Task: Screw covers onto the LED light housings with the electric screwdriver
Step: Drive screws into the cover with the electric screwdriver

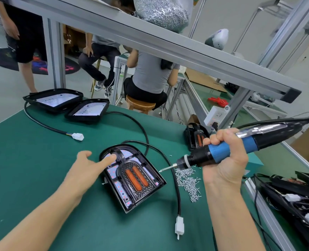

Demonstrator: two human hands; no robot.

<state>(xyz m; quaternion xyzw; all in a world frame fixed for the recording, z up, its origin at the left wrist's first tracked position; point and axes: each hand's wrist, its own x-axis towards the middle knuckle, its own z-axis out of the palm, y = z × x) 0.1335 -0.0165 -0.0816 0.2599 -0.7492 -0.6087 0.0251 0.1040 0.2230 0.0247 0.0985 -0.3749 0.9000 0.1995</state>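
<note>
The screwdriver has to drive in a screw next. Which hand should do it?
The right hand. It already grips the screwdriver, tip near the light housing and the screws. The left hand only steadies the housing.

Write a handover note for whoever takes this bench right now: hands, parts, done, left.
Left hand: open, fingers resting on the top end of the LED housing in front, steadying it.
Right hand: grips the electric screwdriver, bit in the air beside the housing's right edge, not on a screw.
Loose screws: piled on the mat right of the housing.
Two more housings lie at the far left edge.
Done: cover seated on the housing in front. Whether any screw is in, cannot tell.
Left: drive the screws, then the other housings.
</note>
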